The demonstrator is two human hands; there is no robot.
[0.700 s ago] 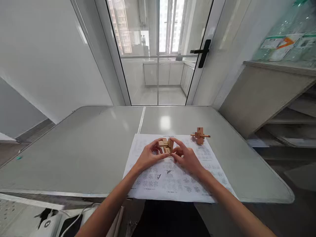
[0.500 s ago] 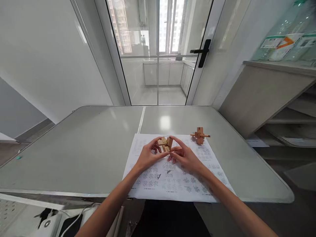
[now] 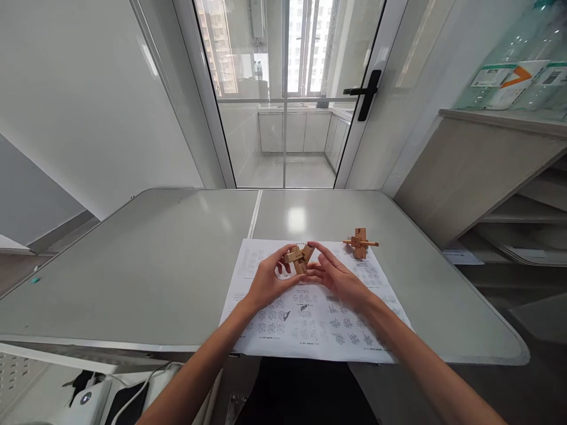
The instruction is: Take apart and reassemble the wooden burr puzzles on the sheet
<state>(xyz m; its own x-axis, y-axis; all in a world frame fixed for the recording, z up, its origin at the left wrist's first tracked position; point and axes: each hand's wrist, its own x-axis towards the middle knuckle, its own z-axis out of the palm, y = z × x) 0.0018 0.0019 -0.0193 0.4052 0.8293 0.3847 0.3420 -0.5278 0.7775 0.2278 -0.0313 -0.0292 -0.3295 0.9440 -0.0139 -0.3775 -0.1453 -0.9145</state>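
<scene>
Above the printed paper sheet (image 3: 319, 324), a partly joined wooden interlocking puzzle (image 3: 296, 257) made of several notched blocks is held between my two hands. My left hand (image 3: 270, 277) grips its left side, thumb below and index finger on top. On the right, my right hand (image 3: 339, 274) has its index fingertip on the upper end of a tilted block (image 3: 307, 252), with the other fingers curled beneath. Part of the puzzle is covered by my fingers. A second wooden puzzle (image 3: 360, 243), cross-shaped with a stick through it, stands at the sheet's upper right.
The sheet lies on a grey table (image 3: 133, 271) with a seam down its middle. Beyond is a glass door with a black handle (image 3: 364, 94). Plastic bottles (image 3: 518, 77) stand on a shelf unit to the right. A white device (image 3: 88, 395) with cables sits below, lower left.
The block on the puzzle's right side has tilted further to the right under my right index finger. My right thumb and lower fingers have shifted. The second puzzle has stayed put.
</scene>
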